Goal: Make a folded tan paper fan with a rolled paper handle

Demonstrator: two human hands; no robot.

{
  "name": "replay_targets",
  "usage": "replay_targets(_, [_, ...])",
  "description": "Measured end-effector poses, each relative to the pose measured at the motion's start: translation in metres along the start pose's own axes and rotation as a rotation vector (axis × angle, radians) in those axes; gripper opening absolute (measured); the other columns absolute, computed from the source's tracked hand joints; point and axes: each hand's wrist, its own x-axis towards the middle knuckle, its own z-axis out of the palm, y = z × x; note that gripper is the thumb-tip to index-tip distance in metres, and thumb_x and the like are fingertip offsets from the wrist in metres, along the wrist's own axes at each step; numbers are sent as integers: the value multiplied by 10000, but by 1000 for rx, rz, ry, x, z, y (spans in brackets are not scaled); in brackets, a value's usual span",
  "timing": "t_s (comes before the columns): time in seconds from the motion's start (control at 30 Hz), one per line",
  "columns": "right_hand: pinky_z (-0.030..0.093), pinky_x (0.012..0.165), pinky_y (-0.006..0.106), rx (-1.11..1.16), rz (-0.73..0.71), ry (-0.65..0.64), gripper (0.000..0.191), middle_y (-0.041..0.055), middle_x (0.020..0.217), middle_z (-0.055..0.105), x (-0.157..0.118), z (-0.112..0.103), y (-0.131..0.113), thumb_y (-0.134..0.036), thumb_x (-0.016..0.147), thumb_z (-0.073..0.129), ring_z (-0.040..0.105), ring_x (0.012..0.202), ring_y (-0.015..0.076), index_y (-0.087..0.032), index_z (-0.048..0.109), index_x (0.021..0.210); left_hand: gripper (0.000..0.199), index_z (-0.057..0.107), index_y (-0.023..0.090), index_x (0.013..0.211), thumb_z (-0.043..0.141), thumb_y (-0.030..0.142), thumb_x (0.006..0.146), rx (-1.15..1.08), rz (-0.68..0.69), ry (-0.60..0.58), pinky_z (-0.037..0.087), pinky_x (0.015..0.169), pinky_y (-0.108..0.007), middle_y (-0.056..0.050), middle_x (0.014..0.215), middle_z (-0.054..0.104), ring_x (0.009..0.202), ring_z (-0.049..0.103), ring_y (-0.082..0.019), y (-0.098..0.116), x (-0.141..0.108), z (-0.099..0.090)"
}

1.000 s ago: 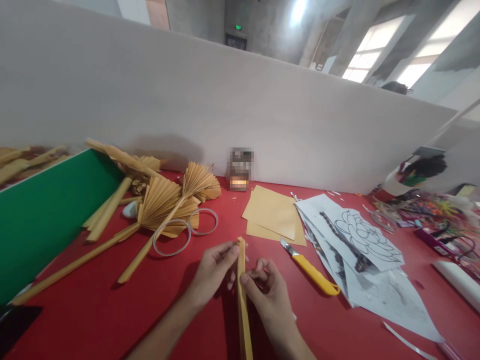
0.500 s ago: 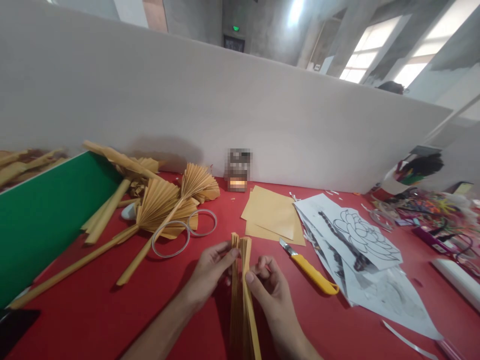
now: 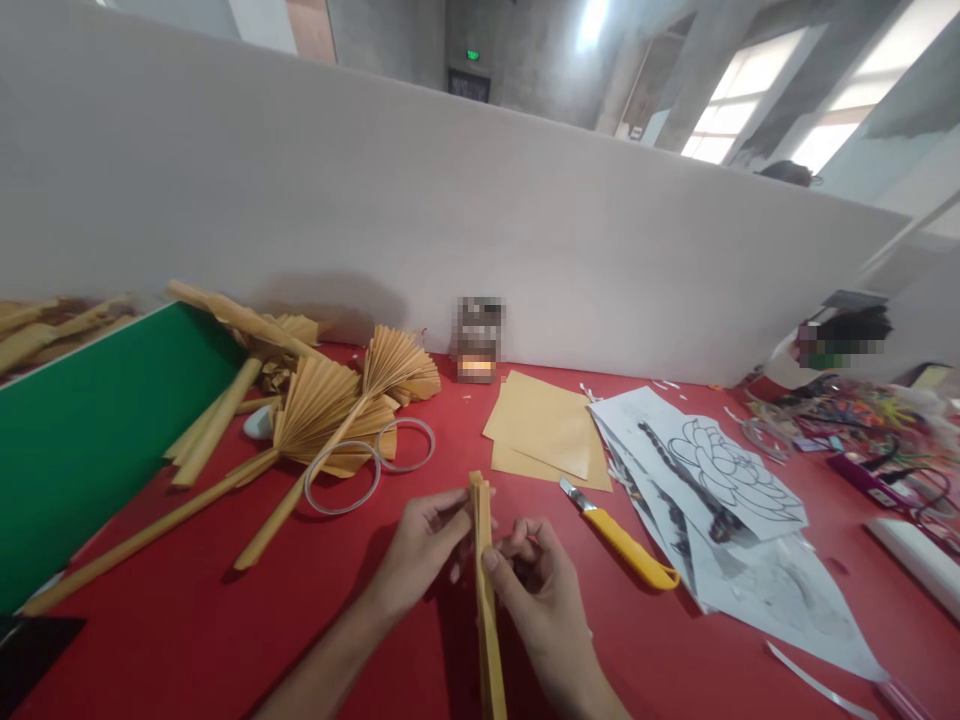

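A narrow stack of pleated brown paper (image 3: 487, 610) stands lengthwise between my hands, its folds pressed close together. My left hand (image 3: 431, 545) pinches it near the far end, thumb on top. My right hand (image 3: 536, 580) grips its right side a little closer to me, thumb against the paper and the other fingers curled. The paper's near end runs out of the bottom of the view. Right of my hands lies a yellow utility knife (image 3: 626, 548) with its blade out. Beyond them are flat brown paper sheets (image 3: 536, 425).
Pleated paper fans (image 3: 315, 405) on rolled paper sticks lie at the left beside a green panel (image 3: 112, 440). Two clear rings (image 3: 341, 513) overlap there. Printed flower drawings (image 3: 735, 470) spread at the right, near a white bar (image 3: 915, 565). A white partition (image 3: 480, 220) stands behind.
The pleated paper was parted into two bundles at its far end. Now they are pressed together into one narrow stack, and my hands are slightly closer to each other.
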Motion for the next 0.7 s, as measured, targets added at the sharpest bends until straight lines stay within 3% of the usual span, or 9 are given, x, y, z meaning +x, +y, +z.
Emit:
replay_targets(0.27, [372, 584, 210, -18, -21, -28, 385, -57, 751, 477, -6, 2, -6, -469, 902, 782, 427, 640, 106, -236, 478, 862, 514, 714, 143, 828, 719, 657, 848, -12, -7, 36, 361, 361, -177, 54, 527, 505, 400, 427, -76, -4, 0, -1])
replay_targets(0.43, [416, 643, 237, 101, -68, -63, 368, -28, 778, 549, -15, 5, -11, -442, 890, 798, 504, 692, 129, -247, 486, 883, 515, 739, 143, 982, 737, 638, 839, -109, -11, 158, 356, 357, -179, 84, 527, 467, 370, 404, -67, -8, 6, -2])
replay_targets(0.53, [396, 600, 243, 194, -69, -80, 395, -23, 762, 570, -23, 6, -14, -452, 862, 817, 485, 639, 127, -256, 474, 880, 497, 736, 138, 880, 749, 632, 828, -108, 30, 231, 365, 367, -183, 71, 527, 479, 386, 426, -73, -9, 8, -4])
replay_targets(0.7, [348, 558, 217, 232, -28, -82, 415, -39, 750, 559, -25, 7, -16, -445, 848, 837, 423, 583, 91, -246, 474, 886, 530, 756, 130, 944, 738, 647, 830, -31, 51, 190, 364, 377, -187, 68, 535, 478, 408, 416, -78, -7, 4, 0])
